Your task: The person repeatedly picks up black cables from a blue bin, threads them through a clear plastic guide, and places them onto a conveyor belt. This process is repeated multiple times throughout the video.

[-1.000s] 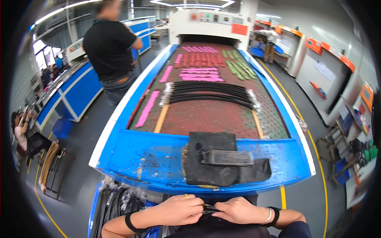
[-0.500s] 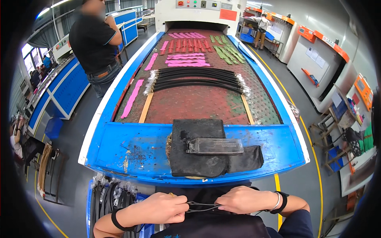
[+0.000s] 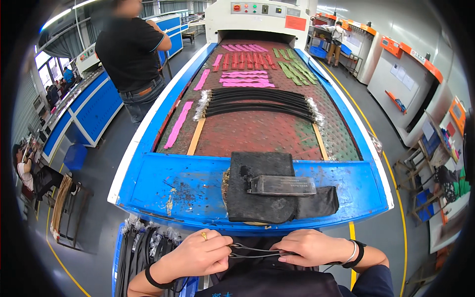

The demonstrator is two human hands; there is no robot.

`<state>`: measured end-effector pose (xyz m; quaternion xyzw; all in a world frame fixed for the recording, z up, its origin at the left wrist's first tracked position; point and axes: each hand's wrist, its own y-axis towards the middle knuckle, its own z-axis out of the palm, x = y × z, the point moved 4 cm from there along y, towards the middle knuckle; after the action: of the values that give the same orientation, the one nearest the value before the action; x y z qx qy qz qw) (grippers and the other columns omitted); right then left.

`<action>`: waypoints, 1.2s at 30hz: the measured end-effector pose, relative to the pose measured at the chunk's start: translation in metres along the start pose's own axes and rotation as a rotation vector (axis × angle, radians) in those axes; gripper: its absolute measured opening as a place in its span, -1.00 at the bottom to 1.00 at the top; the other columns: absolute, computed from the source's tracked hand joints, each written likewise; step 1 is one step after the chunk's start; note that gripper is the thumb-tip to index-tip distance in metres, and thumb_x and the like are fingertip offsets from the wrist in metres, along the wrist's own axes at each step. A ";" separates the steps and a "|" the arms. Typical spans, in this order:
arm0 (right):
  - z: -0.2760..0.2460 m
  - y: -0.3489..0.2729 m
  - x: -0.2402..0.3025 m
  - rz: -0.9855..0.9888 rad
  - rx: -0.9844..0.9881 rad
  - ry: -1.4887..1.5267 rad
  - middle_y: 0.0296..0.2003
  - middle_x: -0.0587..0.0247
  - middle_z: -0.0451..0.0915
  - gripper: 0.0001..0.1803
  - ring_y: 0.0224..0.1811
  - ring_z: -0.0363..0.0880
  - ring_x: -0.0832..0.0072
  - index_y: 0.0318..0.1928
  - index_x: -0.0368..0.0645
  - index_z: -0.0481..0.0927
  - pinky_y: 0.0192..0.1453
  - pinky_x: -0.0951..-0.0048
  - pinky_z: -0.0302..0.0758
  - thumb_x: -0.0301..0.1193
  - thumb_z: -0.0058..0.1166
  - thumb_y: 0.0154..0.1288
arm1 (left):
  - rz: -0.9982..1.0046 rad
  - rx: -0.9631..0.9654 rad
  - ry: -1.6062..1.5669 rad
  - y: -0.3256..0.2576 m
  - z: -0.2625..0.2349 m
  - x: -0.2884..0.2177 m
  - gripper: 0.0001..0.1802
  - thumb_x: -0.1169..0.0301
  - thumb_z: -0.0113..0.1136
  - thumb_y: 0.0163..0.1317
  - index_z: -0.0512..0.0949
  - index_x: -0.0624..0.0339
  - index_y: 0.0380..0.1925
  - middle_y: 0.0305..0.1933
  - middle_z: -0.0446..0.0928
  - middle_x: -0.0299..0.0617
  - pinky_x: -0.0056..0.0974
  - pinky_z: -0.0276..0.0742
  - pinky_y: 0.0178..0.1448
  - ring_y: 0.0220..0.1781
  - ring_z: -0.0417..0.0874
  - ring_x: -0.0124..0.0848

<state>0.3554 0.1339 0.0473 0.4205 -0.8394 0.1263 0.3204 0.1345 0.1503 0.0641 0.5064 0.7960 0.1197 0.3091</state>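
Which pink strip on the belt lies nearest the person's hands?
The single pink strip at the front left of the belt, left of both wooden sticks; every other pink strip lies farther back.

grey floor [image 3: 106,180] | yellow lines [image 3: 352,232] | bright windows [image 3: 45,76] left | pale wall [image 3: 405,27] right

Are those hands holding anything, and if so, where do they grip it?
Yes, thin grey cord: two strands span the gap between the hands. The left hand grips the left end of that span; the right hand grips the right end.
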 end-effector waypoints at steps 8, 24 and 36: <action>-0.008 0.004 0.007 0.027 0.015 -0.061 -0.43 0.11 0.54 -0.73 -0.33 0.53 0.20 -0.16 -0.24 0.50 -0.23 0.29 0.46 -0.31 -0.03 0.24 | -0.035 0.037 0.041 -0.004 -0.004 0.000 -0.86 0.59 0.19 -0.28 0.53 0.21 -0.59 -0.36 0.52 -0.26 -0.37 0.45 -0.45 -0.51 0.48 -0.41; -0.073 -0.003 -0.075 0.399 -0.532 -0.342 0.10 -0.07 0.33 -0.33 0.12 0.32 0.07 0.15 -0.23 0.28 0.18 0.21 0.29 -0.17 0.17 0.09 | -0.074 -0.132 0.125 -0.011 -0.038 -0.004 -0.80 0.56 0.09 -0.42 0.56 0.14 -0.63 -0.38 0.56 -0.28 -0.37 0.35 -0.52 -0.58 0.43 -0.40; -0.070 -0.008 -0.092 0.371 -0.664 0.423 -0.26 0.30 0.47 -0.46 -0.20 0.45 0.65 -0.06 -0.19 0.34 -0.13 0.57 0.44 -0.42 0.32 -0.05 | -0.053 -0.140 0.087 0.001 -0.035 -0.008 -0.77 0.56 0.10 -0.40 0.57 0.15 -0.59 -0.39 0.55 -0.25 -0.36 0.36 -0.52 -0.56 0.44 -0.36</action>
<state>0.4331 0.2201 0.0410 0.1014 -0.8117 -0.0115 0.5751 0.1158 0.1475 0.0949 0.4567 0.8115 0.1886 0.3120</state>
